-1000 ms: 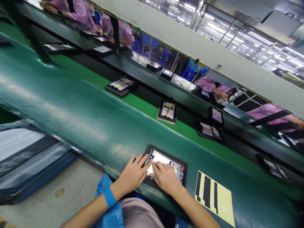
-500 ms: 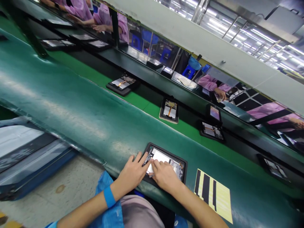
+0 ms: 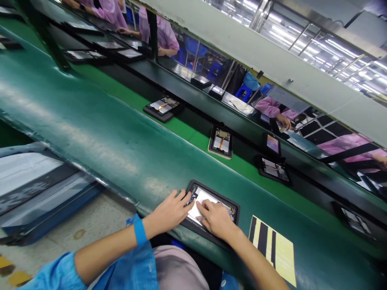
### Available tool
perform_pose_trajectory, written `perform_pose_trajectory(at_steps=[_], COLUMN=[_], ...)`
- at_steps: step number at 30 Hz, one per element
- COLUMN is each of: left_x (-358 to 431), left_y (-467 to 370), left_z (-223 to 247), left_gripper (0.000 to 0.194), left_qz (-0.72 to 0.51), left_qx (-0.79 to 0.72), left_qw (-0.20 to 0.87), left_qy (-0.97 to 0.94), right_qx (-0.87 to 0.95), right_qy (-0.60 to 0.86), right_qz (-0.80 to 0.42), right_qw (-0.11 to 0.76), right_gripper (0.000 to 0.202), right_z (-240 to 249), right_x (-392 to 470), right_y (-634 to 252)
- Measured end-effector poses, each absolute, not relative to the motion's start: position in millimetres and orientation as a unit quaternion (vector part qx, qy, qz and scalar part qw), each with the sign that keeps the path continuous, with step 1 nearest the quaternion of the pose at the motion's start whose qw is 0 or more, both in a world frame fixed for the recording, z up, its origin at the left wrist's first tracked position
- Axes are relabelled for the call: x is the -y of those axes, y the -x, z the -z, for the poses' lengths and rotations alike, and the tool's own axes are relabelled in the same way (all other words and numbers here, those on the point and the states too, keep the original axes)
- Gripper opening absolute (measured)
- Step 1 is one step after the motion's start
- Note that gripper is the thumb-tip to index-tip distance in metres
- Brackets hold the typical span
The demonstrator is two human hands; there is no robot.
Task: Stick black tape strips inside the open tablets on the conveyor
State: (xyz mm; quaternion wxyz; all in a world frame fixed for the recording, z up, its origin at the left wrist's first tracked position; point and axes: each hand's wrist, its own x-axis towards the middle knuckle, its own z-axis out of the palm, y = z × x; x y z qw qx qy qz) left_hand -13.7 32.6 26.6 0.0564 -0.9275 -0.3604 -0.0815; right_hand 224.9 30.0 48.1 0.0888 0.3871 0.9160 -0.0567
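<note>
An opened tablet (image 3: 235, 208) with a black frame lies on the green bench in front of me, a white panel and circuit parts showing inside. My left hand (image 3: 171, 212), wearing a blue wrist band, rests with fingers apart over the tablet's left end, fingertips on the circuit parts. My right hand (image 3: 220, 220) is over the middle of the tablet, its index fingertip on the white panel and its other fingers curled. Something small and grey shows by its thumb; what it is I cannot make out. Right of the tablet lies a yellow sheet (image 3: 286, 253) with black strips.
Beyond the bench edge (image 3: 187, 141), a green conveyor carries opened tablets in black trays, such as one tablet (image 3: 221, 141) straight ahead and another tablet (image 3: 163, 106) further left. Co-workers in pink sleeves (image 3: 165, 34) sit across the line. Blue bins (image 3: 57, 201) stand at lower left.
My right hand has drawn to the right along the white panel, so its fingertips are apart from my left hand's. The left hand has shifted slightly left. The whole view has shifted a little.
</note>
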Motion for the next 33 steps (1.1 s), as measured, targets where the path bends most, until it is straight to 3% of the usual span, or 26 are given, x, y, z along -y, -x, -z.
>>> perform_pose_trajectory(at_steps=[15,19,24,30,33], left_x=[-73,-66,-49,-39,-39], left_y=[19,24,36,35,34], left_z=[-47,-39,-23,-12,-11], left_gripper=[0.032,0.034,0.05,0.051,0.051], left_qz=[0.027,0.064,0.096,0.119,0.121], left_qx=[0.231,0.255,0.325,0.353,0.352], left_qw=[0.017,0.0,-0.023,-0.049,-0.049], left_qy=[0.972,0.965,0.941,0.927,0.927], right_qx=[-0.926,-0.925,-0.923,-0.918,-0.916], right_qy=[-0.352,-0.355,-0.361,-0.367,-0.37], right_qz=[0.054,0.06,0.066,0.092,0.118], right_qw=[0.123,0.118,0.112,0.12,0.107], right_gripper=[0.049,0.049,0.052,0.051,0.059], right_z=[-59,-60,-57,-56,-60], right_x=[-36,-36,-35,-37,-38], right_y=[-215,-215,-218,-220,-224])
